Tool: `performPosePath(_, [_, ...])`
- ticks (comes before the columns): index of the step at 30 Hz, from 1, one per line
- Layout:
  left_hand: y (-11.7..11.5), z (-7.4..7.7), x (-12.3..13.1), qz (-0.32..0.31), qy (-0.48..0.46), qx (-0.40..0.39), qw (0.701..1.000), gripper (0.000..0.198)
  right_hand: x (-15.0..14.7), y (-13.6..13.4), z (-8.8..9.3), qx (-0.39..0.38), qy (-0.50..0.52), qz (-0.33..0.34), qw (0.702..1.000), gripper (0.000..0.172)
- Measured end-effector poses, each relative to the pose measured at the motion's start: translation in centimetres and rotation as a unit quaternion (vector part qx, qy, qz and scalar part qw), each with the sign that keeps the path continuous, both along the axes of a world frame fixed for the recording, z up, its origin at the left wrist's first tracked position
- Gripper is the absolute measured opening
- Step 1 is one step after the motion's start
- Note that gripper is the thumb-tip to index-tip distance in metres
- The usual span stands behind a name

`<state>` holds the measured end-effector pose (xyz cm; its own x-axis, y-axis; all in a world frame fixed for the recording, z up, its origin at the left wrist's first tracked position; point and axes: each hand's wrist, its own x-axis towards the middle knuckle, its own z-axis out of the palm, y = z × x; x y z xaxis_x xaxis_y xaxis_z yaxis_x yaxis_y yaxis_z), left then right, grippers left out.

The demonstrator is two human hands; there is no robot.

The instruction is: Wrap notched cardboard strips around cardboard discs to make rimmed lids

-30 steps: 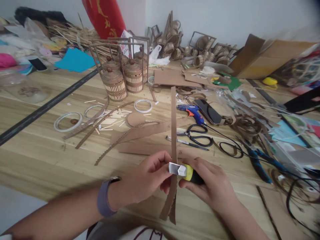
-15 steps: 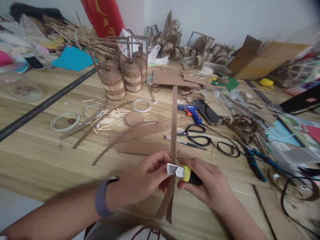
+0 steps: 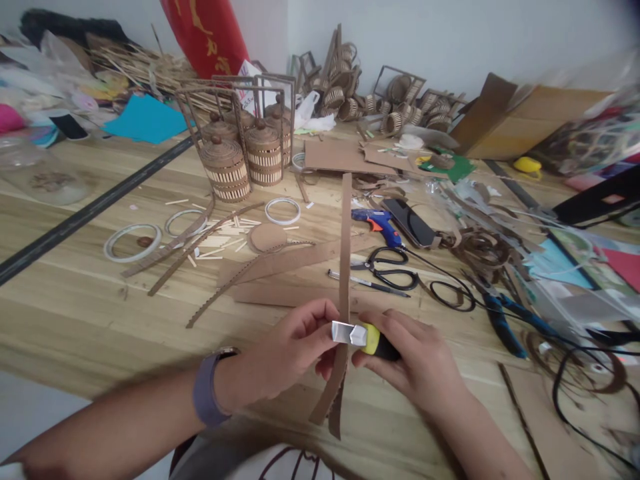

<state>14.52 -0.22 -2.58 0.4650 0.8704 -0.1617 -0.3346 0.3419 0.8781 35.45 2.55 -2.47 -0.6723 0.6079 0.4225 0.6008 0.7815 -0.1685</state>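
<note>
Our right hand (image 3: 420, 363) is closed round the yellow-and-black handle of a utility knife (image 3: 373, 340), whose broad silver blade lies across a long cardboard strip (image 3: 345, 247). Our left hand (image 3: 283, 357) pinches that strip from the other side, the thumb at the blade's end and some fingers hidden behind. The strip runs lengthwise between our two hands, its lower end towards the near edge of the tabletop (image 3: 125, 347), and below the blade we see it part into two tails. A purple watch band (image 3: 207, 393) circles our left wrist. Just past our hands lie flat cardboard pieces (image 3: 280, 295), a pen (image 3: 370, 283) and black-handled scissors (image 3: 371, 265), then a blue glue gun (image 3: 386, 229) beside a dark smartphone (image 3: 410, 222). Towards the tabletop's left edge we have white tape rolls (image 3: 107, 245) and scattered wooden sticks (image 3: 225, 233); towards its right edge, blue-handled pliers (image 3: 505, 327). Farther off, left of the middle, stand lidded baskets (image 3: 225, 175) with tall, angular handles, and near the far right corner we see an open cardboard box (image 3: 530, 120).
</note>
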Motion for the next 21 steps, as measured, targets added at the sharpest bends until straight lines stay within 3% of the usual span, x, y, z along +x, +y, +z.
performPosePath(10, [-0.2, 0.1, -0.2, -0.01, 0.021, 0.017, 1.0, 0.041, 1.1, 0.9, 0.5, -0.015, 0.045, -0.057, 0.997, 0.038])
performPosePath(17, [0.0, -0.1, -0.1, 0.007, 0.064, 0.026, 0.998, 0.035, 0.0, 0.1, 0.4, -0.037, 0.018, 0.009, 0.999, 0.049])
performPosePath(21, [-0.1, 0.1, -0.2, -0.001, 0.075, 0.034, 0.997, 0.032, -0.3, 0.0, 0.2, -0.027, 0.006, 0.009, 1.0, 0.049])
